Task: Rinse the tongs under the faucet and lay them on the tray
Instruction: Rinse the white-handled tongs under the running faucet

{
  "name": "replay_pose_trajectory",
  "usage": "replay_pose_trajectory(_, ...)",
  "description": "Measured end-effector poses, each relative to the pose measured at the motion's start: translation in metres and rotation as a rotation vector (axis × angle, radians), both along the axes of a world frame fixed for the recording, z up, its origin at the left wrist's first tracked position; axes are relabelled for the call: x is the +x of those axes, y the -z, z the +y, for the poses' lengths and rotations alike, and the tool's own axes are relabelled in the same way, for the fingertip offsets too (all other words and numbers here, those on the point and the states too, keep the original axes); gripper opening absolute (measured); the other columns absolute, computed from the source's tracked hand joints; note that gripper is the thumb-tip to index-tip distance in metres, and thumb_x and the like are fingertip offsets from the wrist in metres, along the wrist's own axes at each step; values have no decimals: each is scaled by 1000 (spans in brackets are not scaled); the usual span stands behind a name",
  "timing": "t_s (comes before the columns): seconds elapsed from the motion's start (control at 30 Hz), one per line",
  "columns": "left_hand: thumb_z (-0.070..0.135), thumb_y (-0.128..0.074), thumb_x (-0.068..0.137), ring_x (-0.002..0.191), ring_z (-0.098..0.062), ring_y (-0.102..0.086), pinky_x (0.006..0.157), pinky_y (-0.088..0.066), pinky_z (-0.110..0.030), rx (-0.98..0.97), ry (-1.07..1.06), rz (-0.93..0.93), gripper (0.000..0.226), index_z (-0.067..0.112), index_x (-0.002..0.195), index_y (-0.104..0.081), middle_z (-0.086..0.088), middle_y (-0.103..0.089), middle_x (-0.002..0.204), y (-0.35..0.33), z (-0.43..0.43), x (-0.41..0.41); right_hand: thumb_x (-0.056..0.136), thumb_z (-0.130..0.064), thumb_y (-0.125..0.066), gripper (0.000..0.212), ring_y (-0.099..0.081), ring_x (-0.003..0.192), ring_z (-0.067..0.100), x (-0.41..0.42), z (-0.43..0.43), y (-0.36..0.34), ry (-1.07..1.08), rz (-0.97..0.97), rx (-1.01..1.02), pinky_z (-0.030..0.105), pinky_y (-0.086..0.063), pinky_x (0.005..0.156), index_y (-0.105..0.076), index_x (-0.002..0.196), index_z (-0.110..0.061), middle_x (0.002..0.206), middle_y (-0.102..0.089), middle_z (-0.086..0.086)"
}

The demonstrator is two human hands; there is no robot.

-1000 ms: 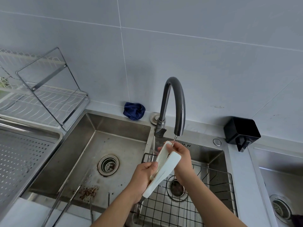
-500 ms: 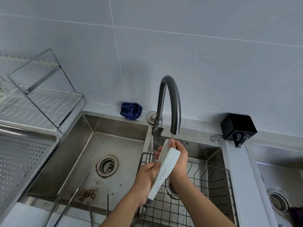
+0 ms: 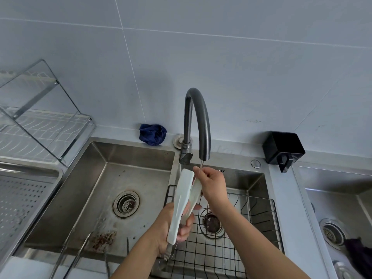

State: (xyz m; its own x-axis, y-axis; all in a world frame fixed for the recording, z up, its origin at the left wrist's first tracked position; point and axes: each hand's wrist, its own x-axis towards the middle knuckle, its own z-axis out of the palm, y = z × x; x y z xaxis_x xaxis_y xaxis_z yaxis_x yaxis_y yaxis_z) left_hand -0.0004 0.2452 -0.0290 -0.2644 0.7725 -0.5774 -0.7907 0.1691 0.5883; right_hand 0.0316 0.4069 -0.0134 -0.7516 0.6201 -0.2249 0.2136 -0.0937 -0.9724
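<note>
The white tongs [image 3: 182,204] are held upright under the spout of the dark curved faucet [image 3: 198,117], their two arms spread slightly apart. A thin stream of water [image 3: 201,165] falls onto the top of the right arm. My left hand [image 3: 171,226] grips the tongs near their lower end. My right hand [image 3: 212,184] pinches the upper end of the right arm, just below the spout. The perforated metal tray [image 3: 22,200] sits at the far left, beside the sink.
A black wire basket [image 3: 255,230] lies in the right basin under my hands. Metal tongs [image 3: 80,248] lie in the left basin [image 3: 124,170]. A dish rack [image 3: 46,129], a blue cloth [image 3: 153,134] and a black holder [image 3: 283,149] stand along the wall.
The tongs have tipped more upright and their arms have spread apart. My right hand has shifted from behind the tongs onto the right arm's upper end.
</note>
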Motion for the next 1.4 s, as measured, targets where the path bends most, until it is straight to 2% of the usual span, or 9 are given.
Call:
replay_pose_trajectory(0.13, 31, -53, 101, 37, -13, -44, 36, -35, -17, 31, 4, -63, 42, -6, 118, -64, -9, -53, 64, 10, -7, -2, 103, -20, -59, 22, -77, 74, 33, 8, 1, 10, -67, 14, -176, 37, -63, 66, -73, 100, -3, 87, -79, 16)
replay_pose_trajectory(0.23, 29, -51, 102, 38, -13, -47, 35, -38, -18, 40, 7, -76, 44, -9, 123, -59, -9, -56, 64, 13, -8, -3, 98, -12, -49, 27, -77, 84, 35, 16, -2, 16, -95, 31, -296, 40, -63, 73, -66, 116, -3, 99, -79, 17)
replay_pose_trajectory(0.53, 30, -63, 96, 40, -16, -49, 36, -37, -20, -91, 53, 6, 44, -5, 122, -64, -15, -58, 69, 15, -7, -2, 104, -17, -48, 32, -69, 58, 22, 15, -8, 26, 29, -160, -96, 33, -55, 51, -71, 86, -3, 65, -75, 7)
replay_pose_trajectory(0.7, 27, -64, 93, 40, -16, -47, 35, -37, -20, -102, 33, 19, 42, -7, 118, -62, -17, -60, 70, 15, -12, -6, 99, -6, -47, 28, -71, 69, 25, 23, -12, 30, -20, 12, -609, 34, -51, 50, -66, 117, 2, 88, -74, 16)
replay_pose_trajectory(0.9, 22, -55, 101, 39, -15, -48, 34, -36, -18, -118, -14, 9, 36, -7, 119, -62, -15, -60, 68, 14, -8, -2, 107, -18, -51, 27, -65, 49, 15, 9, -17, 22, 38, -91, -358, 28, -50, 44, -66, 96, 2, 62, -69, 5)
replay_pose_trajectory(1.1, 29, -63, 96, 46, -21, -58, 37, -43, -23, -145, -51, 2, 52, -9, 130, -56, -21, -68, 77, 9, -7, -15, 99, 1, -48, 24, -75, 68, 22, 4, -19, 17, -47, -7, -562, 31, -57, 52, -61, 120, 0, 82, -78, 9)
replay_pose_trajectory(1.27, 76, -25, 94, 85, -34, -68, 60, -55, -36, -54, 73, 60, 81, 16, 130, -67, -29, -68, 122, 7, -24, -20, 103, -17, -57, 17, -70, 57, 15, 2, -16, 25, 165, -132, -394, 29, -57, 54, -67, 103, -3, 65, -71, 2)
replay_pose_trajectory(1.33, 79, -42, 87, 93, -32, -67, 64, -54, -38, -20, 119, 202, 77, 22, 136, -61, -22, -67, 125, 2, -34, -19, 104, -24, -59, 24, -69, 52, 12, 3, -17, 28, 199, -156, -335, 25, -56, 51, -68, 90, -6, 59, -70, -2)
replay_pose_trajectory(1.4, 52, -78, 79, 85, -25, -67, 57, -50, -34, -85, 111, 345, 70, 22, 137, -56, -16, -69, 112, -2, -36, -15, 103, -34, -61, 35, -69, 53, 13, 2, -20, 31, 199, -198, -277, 29, -58, 52, -67, 81, -7, 58, -68, -2)
